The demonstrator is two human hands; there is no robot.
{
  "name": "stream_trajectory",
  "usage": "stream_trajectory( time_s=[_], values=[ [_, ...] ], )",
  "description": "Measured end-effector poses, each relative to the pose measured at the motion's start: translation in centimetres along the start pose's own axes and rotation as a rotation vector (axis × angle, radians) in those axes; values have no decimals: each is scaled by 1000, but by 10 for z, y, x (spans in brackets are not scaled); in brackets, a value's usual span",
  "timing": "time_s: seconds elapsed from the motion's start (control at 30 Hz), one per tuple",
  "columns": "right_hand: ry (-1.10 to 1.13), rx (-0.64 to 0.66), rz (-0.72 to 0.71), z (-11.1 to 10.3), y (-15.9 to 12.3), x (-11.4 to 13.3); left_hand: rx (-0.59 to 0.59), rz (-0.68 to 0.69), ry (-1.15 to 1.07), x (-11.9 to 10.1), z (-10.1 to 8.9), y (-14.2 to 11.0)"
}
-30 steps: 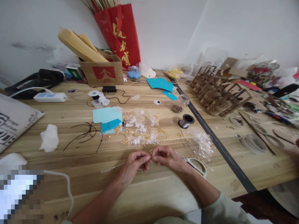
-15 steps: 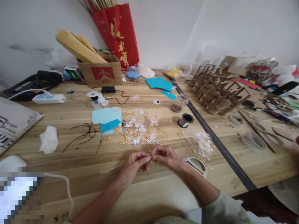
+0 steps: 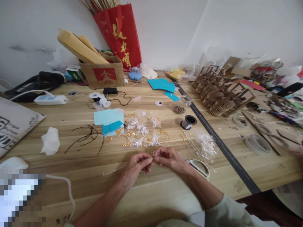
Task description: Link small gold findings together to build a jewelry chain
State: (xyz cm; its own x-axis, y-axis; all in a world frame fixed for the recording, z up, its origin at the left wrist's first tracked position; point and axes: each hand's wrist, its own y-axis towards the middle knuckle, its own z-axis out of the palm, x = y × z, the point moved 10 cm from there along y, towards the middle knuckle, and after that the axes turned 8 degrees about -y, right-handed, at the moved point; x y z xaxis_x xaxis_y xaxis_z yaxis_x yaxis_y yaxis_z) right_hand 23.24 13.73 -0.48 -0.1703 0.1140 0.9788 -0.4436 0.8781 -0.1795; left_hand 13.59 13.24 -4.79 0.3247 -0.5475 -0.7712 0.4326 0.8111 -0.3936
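My left hand (image 3: 139, 163) and my right hand (image 3: 168, 157) meet over the table, thumbs and forefingers pinched close together. A tiny piece sits at the fingertips, too small to name. A thin silver chain (image 3: 115, 171) lies on the wood to the left and runs up to my left hand. Just beyond my fingers are heaps of small gold and silver jewellery findings (image 3: 144, 140), some on clear plastic bags. Scissors (image 3: 200, 167) with pale handles lie beside my right forearm, partly hidden by it. Gold and silver chains (image 3: 189, 145) stretch out behind them.
A wire spool (image 3: 188, 122) and a jar of beads (image 3: 180, 108) stand beyond my right hand. Crumpled clear bags (image 3: 205, 145) lie to the right. Blue cards (image 3: 109, 116) and black cord (image 3: 91, 135) lie left. Brown lattice pieces (image 3: 221, 91) stand at the back right.
Both hands keep the same pinched pose at the same spot. The view shifts slightly; nothing else visibly moves.
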Motion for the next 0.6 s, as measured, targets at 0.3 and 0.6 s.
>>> stream_trajectory(
  time_s=[0.3,0.6],
  values=[
    [-44,-43,-15,-5,2,3,3,3,-14,-1,1,0],
    [-27,-30,-8,-5,2,0,-18,3,-27,-1,-1,1]
  ],
)
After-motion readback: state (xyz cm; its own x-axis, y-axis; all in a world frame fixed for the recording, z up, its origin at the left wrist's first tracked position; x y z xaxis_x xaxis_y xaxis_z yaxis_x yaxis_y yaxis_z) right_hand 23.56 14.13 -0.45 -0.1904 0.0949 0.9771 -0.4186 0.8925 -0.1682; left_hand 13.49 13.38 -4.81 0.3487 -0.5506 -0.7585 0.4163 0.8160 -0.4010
